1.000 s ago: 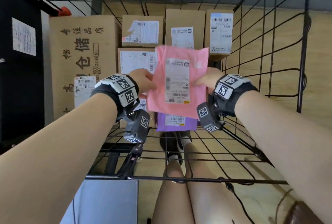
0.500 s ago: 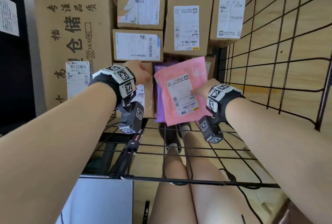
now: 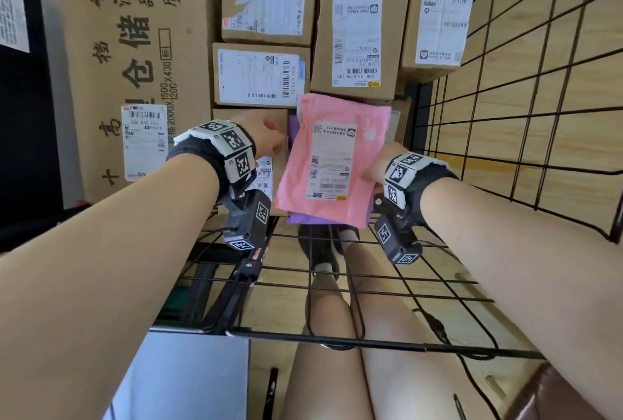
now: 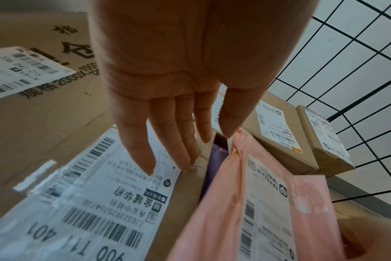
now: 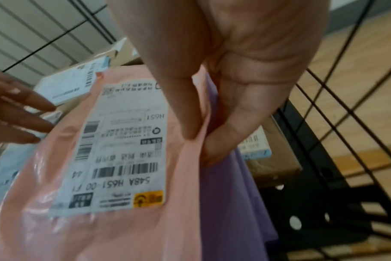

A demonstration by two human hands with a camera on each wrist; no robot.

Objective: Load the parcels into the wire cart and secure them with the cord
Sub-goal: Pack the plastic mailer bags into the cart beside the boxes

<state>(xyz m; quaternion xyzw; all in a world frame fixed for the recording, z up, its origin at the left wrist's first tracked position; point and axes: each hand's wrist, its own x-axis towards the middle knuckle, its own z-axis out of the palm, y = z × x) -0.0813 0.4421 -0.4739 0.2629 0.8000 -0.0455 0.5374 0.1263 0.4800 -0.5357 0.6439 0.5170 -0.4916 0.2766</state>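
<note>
A pink parcel bag (image 3: pixel 332 163) with a white label stands tilted in the wire cart (image 3: pixel 505 116), leaning on a purple bag (image 3: pixel 303 219) and the stacked cardboard boxes (image 3: pixel 357 31). My right hand (image 3: pixel 379 166) pinches the pink bag's (image 5: pixel 127 176) right edge between thumb and forefinger (image 5: pixel 199 141). My left hand (image 3: pixel 268 136) is at the bag's left edge with straight fingers (image 4: pixel 167 141) spread over a labelled box (image 4: pixel 96 203), holding nothing. The purple bag (image 5: pixel 230 194) shows behind the pink one.
A large printed carton (image 3: pixel 135 65) fills the cart's left side, with smaller labelled boxes (image 3: pixel 259 77) stacked beside it. Open wire floor (image 3: pixel 387 271) lies in front of the parcels. A thin black cord (image 3: pixel 435 322) hangs by the front rim. My legs show below.
The pink bag has gone down and forward against the purple bag and boxes. My left hand has let go of its left edge and straightened; the right hand still pinches it.
</note>
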